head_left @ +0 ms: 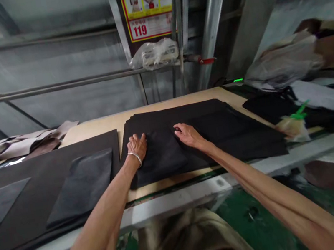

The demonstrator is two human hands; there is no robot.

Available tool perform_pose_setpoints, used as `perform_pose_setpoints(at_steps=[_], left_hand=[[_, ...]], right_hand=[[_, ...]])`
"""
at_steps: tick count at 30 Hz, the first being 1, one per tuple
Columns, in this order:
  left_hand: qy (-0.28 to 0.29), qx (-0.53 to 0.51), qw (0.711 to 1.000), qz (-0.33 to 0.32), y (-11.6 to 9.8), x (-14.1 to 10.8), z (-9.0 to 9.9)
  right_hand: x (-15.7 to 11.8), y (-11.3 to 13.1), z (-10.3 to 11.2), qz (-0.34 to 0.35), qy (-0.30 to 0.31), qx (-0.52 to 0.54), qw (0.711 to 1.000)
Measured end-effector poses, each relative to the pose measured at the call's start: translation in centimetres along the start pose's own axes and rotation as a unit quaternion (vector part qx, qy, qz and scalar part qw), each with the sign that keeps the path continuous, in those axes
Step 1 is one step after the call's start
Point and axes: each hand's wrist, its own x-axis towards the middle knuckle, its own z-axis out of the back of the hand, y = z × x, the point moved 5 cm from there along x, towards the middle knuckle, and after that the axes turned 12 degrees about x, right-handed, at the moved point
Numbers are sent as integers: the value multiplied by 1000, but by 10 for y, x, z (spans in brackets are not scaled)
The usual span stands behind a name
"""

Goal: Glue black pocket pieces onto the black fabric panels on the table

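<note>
From my remote seat I look down on a pale worktable (91, 126) running left to right across the scene. The stack of black sheets (226, 136) lies on it, right of centre, its long axis also left to right; a dark board-like sheet (50, 171) lies to its left, bearing a smaller dark piece (84, 182). On the left part of the stack I make out a smaller black panel (163, 153) (black on black, so its edges are faint to me). The relation that counts, I judge, is that this panel lies between the hands and to their near side, the left hand (137, 145) by its far left corner, the right hand (189, 134) by its far right, neither clearly nearer. The left is palm down, fingers loosely spread, gripping nothing I see; the right is half curled, and I cannot tell whether its fingertips pinch the fabric.
</note>
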Motion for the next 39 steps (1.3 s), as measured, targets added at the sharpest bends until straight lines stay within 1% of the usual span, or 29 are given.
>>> perform_pose_setpoints(at_steps=[2,5,7,9,11,13,15,19,22,26,30,34,39], left_hand=[[-8,2,1000,0,0,0,0],[-17,5,1000,4,1,0,0],[-23,11,1000,6,1,0,-1],[-25,18,999,7,1,0,-1],[-26,22,999,6,0,0,-2],[-25,22,999,4,0,-1,-2],[-31,17,999,4,0,-1,-1],[-35,9,999,6,2,-3,-1],[-31,7,1000,2,3,-3,-2],[-37,3,999,4,4,-2,-2],[-26,-1,1000,12,4,-2,0],[-10,-9,1000,19,3,-4,4],[-4,-10,1000,8,2,-5,7]], right_hand=[[-27,-1,3,1,-12,72,997],[-65,3,1,-5,-32,162,986],[-80,6,-2,-16,-35,198,979],[-88,8,-4,-28,-31,235,971],[-92,7,-7,-40,-23,270,962],[-95,6,-8,-45,-22,282,958],[-99,8,-9,-27,-32,255,966],[-109,17,-12,34,-65,157,985],[-113,18,-16,34,-76,141,987],[-113,16,-16,24,-60,161,985],[-114,16,-11,23,-56,177,982],[-114,16,-9,29,-50,160,985],[-112,17,-7,28,-15,133,991]])
